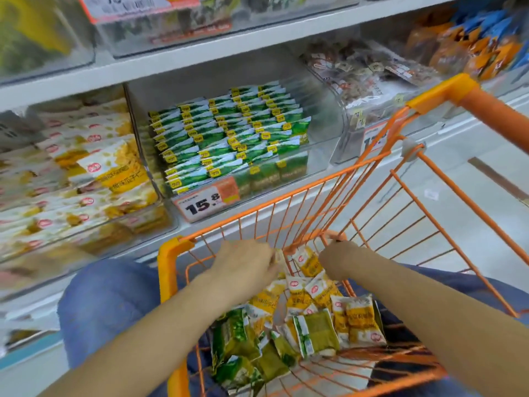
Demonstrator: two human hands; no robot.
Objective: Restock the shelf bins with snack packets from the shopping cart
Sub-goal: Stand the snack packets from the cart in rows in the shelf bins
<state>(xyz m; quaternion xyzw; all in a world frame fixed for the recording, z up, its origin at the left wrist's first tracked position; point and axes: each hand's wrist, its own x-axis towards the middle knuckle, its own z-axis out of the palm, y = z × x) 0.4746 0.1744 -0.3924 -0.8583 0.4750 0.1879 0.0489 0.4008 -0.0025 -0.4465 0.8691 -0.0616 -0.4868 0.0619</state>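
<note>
Pick-up step: left hand (246,260) grip pinches a yellow packet (279,257) at the cart (169,253) front; right hand (339,260) grip unclear; next, lift toward yellow bin (86,173) up-left.

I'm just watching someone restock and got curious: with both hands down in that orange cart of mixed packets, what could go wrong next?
Yellow packets and green packets lie jumbled in the cart, so one could end up in the wrong bin. The green bin already looks nearly full; more might slide out over its front. The left hand and right hand work close together near the wire wall, so a packet might snag or drop.
</note>
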